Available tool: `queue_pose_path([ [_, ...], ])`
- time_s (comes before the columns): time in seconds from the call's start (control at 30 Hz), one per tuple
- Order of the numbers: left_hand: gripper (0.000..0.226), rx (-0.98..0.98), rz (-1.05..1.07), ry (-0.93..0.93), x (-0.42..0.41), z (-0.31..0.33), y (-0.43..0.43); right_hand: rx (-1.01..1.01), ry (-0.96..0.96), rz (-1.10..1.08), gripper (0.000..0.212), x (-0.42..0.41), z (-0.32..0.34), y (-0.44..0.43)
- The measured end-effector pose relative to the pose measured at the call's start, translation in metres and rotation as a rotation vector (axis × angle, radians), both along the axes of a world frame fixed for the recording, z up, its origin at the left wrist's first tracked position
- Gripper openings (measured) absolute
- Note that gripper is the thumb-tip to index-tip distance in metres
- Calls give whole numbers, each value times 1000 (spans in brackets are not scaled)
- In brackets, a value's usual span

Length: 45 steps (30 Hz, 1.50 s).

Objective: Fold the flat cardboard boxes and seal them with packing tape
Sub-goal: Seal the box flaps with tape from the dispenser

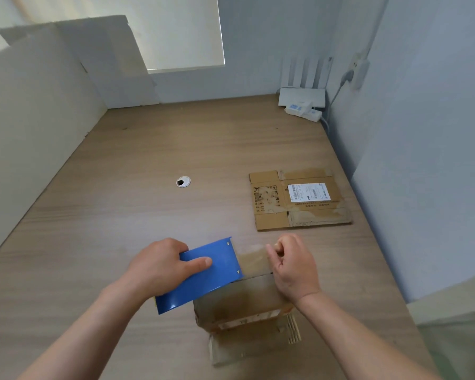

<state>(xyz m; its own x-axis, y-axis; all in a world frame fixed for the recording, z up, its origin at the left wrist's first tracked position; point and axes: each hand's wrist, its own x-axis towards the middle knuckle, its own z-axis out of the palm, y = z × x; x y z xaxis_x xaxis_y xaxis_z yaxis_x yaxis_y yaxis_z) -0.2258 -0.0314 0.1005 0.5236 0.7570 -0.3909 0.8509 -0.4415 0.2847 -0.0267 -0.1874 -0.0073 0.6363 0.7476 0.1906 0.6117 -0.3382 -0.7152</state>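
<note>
- Left hand (162, 267): grip clamped on a blue tape dispenser (203, 278), thumb lying across its upper face, at 6 o'clock on the worktop (148, 215).
- Right hand (294, 270): fingers curled, grip pinching the end of the tape strip (254, 260) drawn out from the dispenser's right edge.
- Folded cardboard box (242, 300): stands directly beneath the dispenser and the right hand, at the near edge; the tape strip spans above its far edge.
- Flat cardboard box (299, 200): lies at 2 o'clock, well apart from the hands, with a white shipping label (309, 192) facing up.
- Cable grommet (183, 182): set into the worktop near centre.
- Router (302, 96) and power strip (303, 111): far corner, 1 o'clock.
</note>
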Motion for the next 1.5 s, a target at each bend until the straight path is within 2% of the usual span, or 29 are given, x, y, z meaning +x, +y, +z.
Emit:
queue_pose_path([
  [0.17, 56, -60, 8, 13, 4, 9, 1, 20, 58, -19, 43, 1, 2, -5],
  [0.33, 61, 78, -36, 69, 14, 28, 5, 26, 45, -27, 43, -5, 3, -3],
  [0.4, 60, 40, -35, 54, 16, 32, 5, 19, 21, -27, 42, -6, 4, -2],
  [0.5, 59, -26, -44, 98, 14, 19, 0, 2, 13, -11, 42, -7, 4, -2],
  [0.63, 61, 26, -68, 218, 14, -13, -9, 0, 20, 16, 43, -6, 6, -5],
  [0.8, 62, 57, -109, 257, 25, -16, -4, 3, 222, -1, 35, 2, 11, -16],
  [0.93, 64, 88, -143, 292, 31, -17, -3, -110, 159, -42, 33, -1, 13, -33],
  [1.1, 62, 41, -190, 298, 45, -11, -2, -86, 330, -136, 40, 8, 7, -40],
  [1.17, 61, 32, -201, 295, 55, -11, -6, -50, 524, -187, 40, 16, 3, -41],
  [1.33, 62, 27, -214, 302, 71, -15, -13, -5, 849, -285, 37, 19, -4, -46],
  [1.5, 63, 27, -222, 316, 72, -16, -14, -58, 859, -310, 37, 14, -23, -50],
])
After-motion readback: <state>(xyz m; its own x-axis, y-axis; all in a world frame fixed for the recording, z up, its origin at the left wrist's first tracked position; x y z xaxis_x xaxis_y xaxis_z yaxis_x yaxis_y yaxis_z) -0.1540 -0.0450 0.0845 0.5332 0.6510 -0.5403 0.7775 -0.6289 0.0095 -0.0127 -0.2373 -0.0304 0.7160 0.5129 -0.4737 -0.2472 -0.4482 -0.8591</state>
